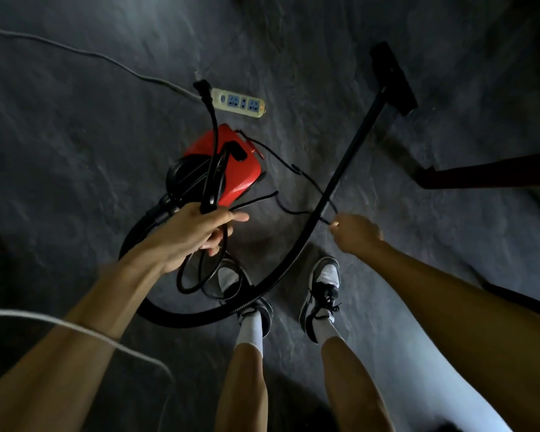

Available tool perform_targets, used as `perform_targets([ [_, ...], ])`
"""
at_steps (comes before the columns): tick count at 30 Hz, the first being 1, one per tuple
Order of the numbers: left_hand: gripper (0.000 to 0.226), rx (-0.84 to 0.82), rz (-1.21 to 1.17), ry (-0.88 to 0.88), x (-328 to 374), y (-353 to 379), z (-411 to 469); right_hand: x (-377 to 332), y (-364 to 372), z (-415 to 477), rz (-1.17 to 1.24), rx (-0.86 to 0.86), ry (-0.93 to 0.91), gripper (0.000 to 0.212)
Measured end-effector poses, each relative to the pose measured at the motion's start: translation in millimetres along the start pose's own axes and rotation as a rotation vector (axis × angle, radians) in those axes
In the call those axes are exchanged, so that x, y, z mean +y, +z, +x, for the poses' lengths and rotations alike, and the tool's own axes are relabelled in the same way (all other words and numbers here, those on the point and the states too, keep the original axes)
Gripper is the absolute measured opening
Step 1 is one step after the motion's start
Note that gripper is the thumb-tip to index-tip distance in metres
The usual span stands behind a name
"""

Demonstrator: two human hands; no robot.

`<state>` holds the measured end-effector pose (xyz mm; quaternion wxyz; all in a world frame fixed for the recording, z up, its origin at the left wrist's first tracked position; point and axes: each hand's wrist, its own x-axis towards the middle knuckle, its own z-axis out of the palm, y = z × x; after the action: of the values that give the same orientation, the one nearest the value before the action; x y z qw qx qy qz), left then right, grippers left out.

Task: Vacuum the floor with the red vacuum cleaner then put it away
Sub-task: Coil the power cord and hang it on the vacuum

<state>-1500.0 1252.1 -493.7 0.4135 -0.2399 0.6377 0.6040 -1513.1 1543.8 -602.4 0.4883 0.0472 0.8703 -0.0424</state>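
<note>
On the dark floor [75, 151] sits the red vacuum cleaner [231, 169], partly hidden by looped black cord [214, 182]. The left hand [194, 232] has its grip wrapped around those loops. The right hand [356, 233] pinches the cord's thin end. The hose [293, 257] covers one shoe [256, 310].

No readable text or markings
The pale rectangular plastic power strip [238, 102] with blue sockets and the red plastic canister vacuum cleaner [231, 169] show no legible lettering, numbers or brand marks
</note>
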Motion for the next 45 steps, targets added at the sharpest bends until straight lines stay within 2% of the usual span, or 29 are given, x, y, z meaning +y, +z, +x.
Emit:
perform_targets([
  [2, 0.022, 0.056, 0.021, -0.019, -1.2, 7.4, 4.8, -18.3, 10.8, -7.5, -0.074, -0.14, -0.083, 0.036],
  [3, 0.021, 0.069, 0.017, -0.023, -3.3, 11.4, 8.2, -28.2, 15.0, -9.4, -0.065, -0.144, -0.136, 0.043],
  [8, 0.022, 0.004, 0.049, -0.069, -5.7, 21.5, 12.8, -99.5, -6.0, -37.7, 0.28, 0.178, -0.523, 0.08],
  [10, 0.012, -0.016, 0.107, -0.069, -5.7, 22.6, 10.8, -120.0, -14.3, -42.5, 0.329, 0.229, -0.639, 0.073],
  [12, 0.01, -0.036, 0.144, -0.061, -5.4, 21.1, 7.0, -128.9, -14.4, -42.5, 0.313, 0.223, -0.703, 0.053],
  [14, 0.013, -0.04, 0.176, -0.041, -3.8, 19.5, 1.9, -129.7, -15.2, -42.8, 0.487, 0.141, -0.647, 0.039],
  [16, 0.018, -0.042, 0.187, -0.009, -1.3, 18.6, -0.8, -125.3, -17.0, -42.7, 0.734, 0.038, -0.514, 0.039],
  [18, 0.025, -0.047, 0.138, 0.018, 0.0, 19.5, 0.8, -119.8, -16.8, -43.5, 0.898, 0.038, -0.419, 0.038],
  [21, 0.041, 0.014, 0.057, 0.075, -2.2, 27.5, 7.2, -111.1, -18.8, -50.0, 1.019, 0.103, -0.327, 0.036],
  [23, 0.053, 0.107, 0.012, 0.114, -6.2, 35.1, 13.6, -105.0, -17.2, -53.0, 0.959, 0.136, -0.305, 0.028],
  [24, 0.052, 0.153, -0.011, 0.122, -7.6, 38.8, 16.9, -102.7, -16.4, -54.0, 0.862, 0.151, -0.313, 0.024],
  [27, 0.034, 0.203, -0.125, 0.124, -8.3, 50.8, 24.0, -99.4, -16.2, -53.6, 0.547, 0.163, -0.331, 0.032],
  [29, 0.03, 0.241, -0.214, 0.163, -2.3, 57.9, 25.3, -101.0, -21.0, -57.5, 0.472, 0.159, -0.326, 0.037],
  [34, 0.034, 0.294, -0.074, 0.248, 17.6, 63.6, 19.6, -91.0, -19.3, -58.4, 0.569, 0.138, -0.228, 0.037],
  [37, 0.034, 0.247, -0.02, 0.249, 31.7, 60.7, 6.5, -64.1, -16.6, -55.8, 0.606, 0.126, -0.244, 0.028],
  [40, 0.038, 0.261, 0.098, 0.267, 54.3, 67.0, -18.6, -45.7, -39.6, -73.6, 0.771, 0.036, -0.206, 0.05],
  [42, 0.042, 0.288, 0.156, 0.313, 72.6, 76.3, -39.1, -35.5, -74.0, -92.5, 0.954, 0.199, -0.106, 0.053],
  [45, 0.039, 0.317, 0.239, 0.37, 107.5, 94.4, -75.8, -22.3, -150.1, -138.4, 1.075, 0.609, -0.055, 0.044],
])
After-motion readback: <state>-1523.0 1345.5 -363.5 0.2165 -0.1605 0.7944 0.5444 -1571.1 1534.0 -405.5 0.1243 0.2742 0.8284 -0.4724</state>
